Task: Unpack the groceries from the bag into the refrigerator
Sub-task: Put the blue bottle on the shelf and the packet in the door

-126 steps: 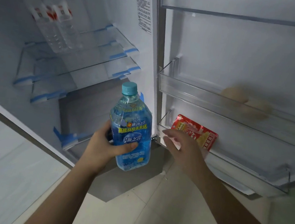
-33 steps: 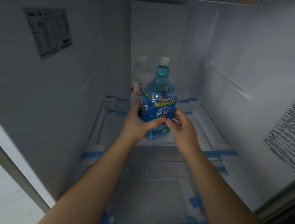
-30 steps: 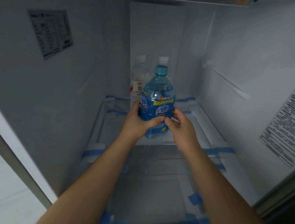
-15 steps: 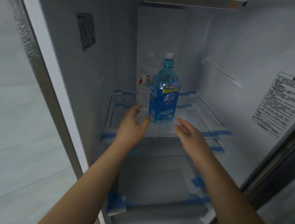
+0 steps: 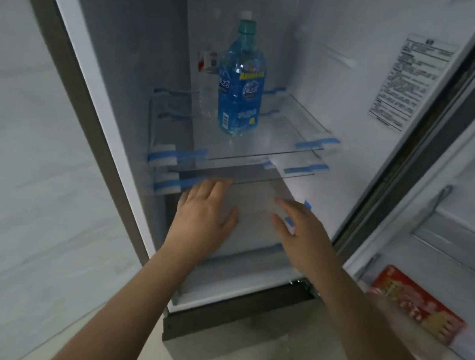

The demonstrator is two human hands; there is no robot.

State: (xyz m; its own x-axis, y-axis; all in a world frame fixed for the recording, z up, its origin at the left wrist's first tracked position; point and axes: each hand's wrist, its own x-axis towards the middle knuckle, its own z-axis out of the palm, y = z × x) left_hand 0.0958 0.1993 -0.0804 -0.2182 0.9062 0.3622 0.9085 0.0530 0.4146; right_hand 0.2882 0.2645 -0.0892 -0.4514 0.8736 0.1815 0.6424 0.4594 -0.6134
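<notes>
Inspector: Refrigerator interior point(image 5: 143, 59) is showing a glass shelf point(image 5: 264, 141), where the blue drink bottle point(image 5: 241, 82) is standing upright, long axis vertical.

Clerk: And the hands?

Inspector: Left hand point(image 5: 204, 210) and right hand point(image 5: 303, 231) are hovering below and nearer than the bottle, fingers spread, holding nothing. Neither is noticeably nearer.

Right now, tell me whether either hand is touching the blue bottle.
Apart. The head view shows the left hand and right hand below the shelf where the blue bottle stands.
</notes>
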